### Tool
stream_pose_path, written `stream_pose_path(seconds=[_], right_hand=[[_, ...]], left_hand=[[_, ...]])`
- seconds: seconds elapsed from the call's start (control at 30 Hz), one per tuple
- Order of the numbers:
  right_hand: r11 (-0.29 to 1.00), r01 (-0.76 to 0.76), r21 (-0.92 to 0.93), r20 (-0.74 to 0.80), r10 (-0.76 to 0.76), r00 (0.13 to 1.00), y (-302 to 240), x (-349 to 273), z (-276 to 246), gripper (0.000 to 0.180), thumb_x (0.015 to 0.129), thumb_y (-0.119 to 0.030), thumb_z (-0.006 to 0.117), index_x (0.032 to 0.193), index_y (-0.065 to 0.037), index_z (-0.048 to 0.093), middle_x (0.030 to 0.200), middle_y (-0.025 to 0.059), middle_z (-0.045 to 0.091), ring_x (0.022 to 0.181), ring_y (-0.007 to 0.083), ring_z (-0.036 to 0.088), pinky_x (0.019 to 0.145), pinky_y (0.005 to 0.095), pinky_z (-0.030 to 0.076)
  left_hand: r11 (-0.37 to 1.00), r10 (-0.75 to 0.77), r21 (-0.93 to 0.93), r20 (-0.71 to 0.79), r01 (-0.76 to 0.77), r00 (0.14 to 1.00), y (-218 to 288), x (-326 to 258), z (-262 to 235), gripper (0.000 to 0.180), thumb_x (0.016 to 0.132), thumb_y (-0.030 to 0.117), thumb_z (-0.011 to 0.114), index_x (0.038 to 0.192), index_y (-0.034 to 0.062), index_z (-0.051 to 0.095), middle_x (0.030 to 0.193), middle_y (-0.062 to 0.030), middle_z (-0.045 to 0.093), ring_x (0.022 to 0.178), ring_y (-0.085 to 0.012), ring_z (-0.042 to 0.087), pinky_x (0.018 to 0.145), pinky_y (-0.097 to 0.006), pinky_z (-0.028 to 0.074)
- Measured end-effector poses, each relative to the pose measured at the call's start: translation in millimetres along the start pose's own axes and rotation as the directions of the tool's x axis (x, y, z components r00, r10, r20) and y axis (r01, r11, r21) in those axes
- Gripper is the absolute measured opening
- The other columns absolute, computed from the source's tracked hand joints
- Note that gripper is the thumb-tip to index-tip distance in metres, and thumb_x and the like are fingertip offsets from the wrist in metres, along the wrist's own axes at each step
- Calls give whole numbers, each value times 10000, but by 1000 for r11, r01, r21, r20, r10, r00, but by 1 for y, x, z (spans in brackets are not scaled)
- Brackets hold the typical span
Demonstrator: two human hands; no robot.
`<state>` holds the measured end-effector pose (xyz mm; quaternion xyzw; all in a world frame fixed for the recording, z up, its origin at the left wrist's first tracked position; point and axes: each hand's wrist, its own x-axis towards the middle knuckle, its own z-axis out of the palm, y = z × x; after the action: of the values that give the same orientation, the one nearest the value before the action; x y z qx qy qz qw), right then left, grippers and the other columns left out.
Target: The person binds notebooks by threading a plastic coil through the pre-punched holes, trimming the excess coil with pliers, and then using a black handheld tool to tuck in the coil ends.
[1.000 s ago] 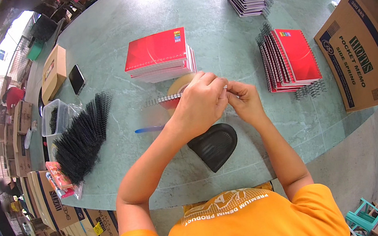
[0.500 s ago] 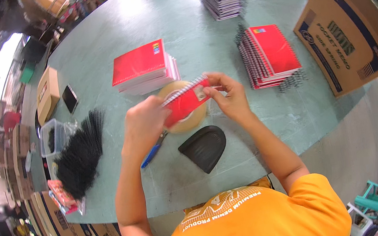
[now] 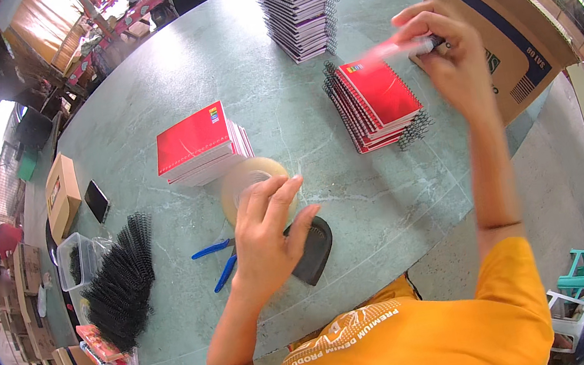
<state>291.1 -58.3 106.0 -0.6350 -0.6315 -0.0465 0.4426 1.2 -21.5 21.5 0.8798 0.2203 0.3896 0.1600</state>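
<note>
My right hand (image 3: 447, 56) is raised over the right stack of red spiral notebooks (image 3: 376, 92), fingers closed on a red notebook (image 3: 396, 48) that is smeared by motion and seen nearly edge-on. Black wire coils stick out at that stack's sides. My left hand (image 3: 269, 230) holds nothing; its fingers are apart above a clear tape roll (image 3: 235, 188) and a black scoop-shaped piece (image 3: 315, 254), hiding part of both. Beside that hand lie blue-handled pliers (image 3: 224, 273). Farther left stands a pile of red notebooks (image 3: 193, 140) without visible coils.
A tall notebook stack (image 3: 296, 14) stands at the back. At right is an open cardboard box (image 3: 511, 40). On the left lie a heap of black coils (image 3: 123, 281), a clear plastic tub (image 3: 79, 261), a phone (image 3: 96, 202) and a small cardboard box (image 3: 62, 196).
My hands have parted. The right one carried the red notebook away to the right, over the coiled stack; the left let go of it and opened. The view has shifted.
</note>
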Motion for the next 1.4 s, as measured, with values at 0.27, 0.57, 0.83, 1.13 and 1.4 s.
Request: stream_pose_path(seconds=[0.27,0.57,0.83,1.13,1.4], right_hand=[[941,301,-155,580,-160,799,71,-27,42,458,841,-223,607,1280,-130,519,1437,126,373,1373,320,264,1120,501,185],[964,160,-212,519,-28,854,66,-40,66,620,915,-464,496,1369,-54,402,1443,173,351,1364,318,280,1121,414,214],[966,258,-9,364,-237,901,23,-28,66,421,880,-252,605,1243,-46,550,1407,149,416,1314,322,377,1053,415,331],[792,610,-35,169,-597,784,-88,-13,149,382,818,-188,645,1178,-74,588,1256,126,559,1189,295,514,976,408,411],[827,562,11,13,-562,827,-84,30,172,331,795,-148,665,1112,-69,616,1128,108,636,1099,288,576,907,393,456]], left_hand=[[992,-53,-108,175,73,983,-6,-25,15,241,777,116,689,1000,43,632,1030,-142,586,949,-323,562,813,-409,474],[996,-74,-31,135,79,988,-25,-28,3,237,767,83,671,1000,51,635,957,-130,607,909,-311,572,811,-396,470],[735,-67,657,-176,168,982,-142,3,-64,302,753,123,683,1050,82,655,1004,-71,650,1030,-266,537,874,-389,410],[710,61,702,-138,54,989,-74,9,-64,240,736,73,640,975,98,642,912,-39,625,917,-254,555,780,-361,426],[793,-101,597,-66,121,993,-144,18,-87,124,729,103,611,851,88,633,805,-41,607,856,-252,563,699,-369,456]])
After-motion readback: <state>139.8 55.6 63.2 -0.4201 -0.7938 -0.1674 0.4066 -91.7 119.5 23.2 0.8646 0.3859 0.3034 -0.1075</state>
